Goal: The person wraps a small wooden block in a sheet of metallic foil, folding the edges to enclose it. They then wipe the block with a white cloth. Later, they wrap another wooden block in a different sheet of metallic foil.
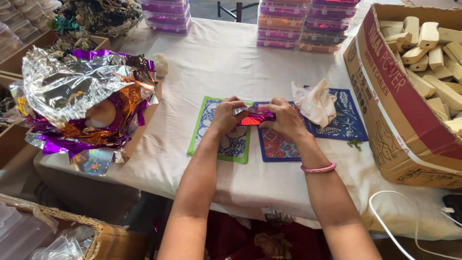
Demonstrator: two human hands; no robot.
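Both hands pinched a foil-wrapped piece
Left hand (225, 115) & right hand (285, 118) gripped foil piece (256, 116) — long axis left-right btw fingers.

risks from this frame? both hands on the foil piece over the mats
1. Both hands, left hand and right hand, pinch the shiny purple-red foil piece; thin foil like that could tear or crease if pulled hard.
2. The crumpled cloth lies right beside the right hand and could get dragged or knocked.
3. The foil sheet pile overhangs the table edge and might slide off.
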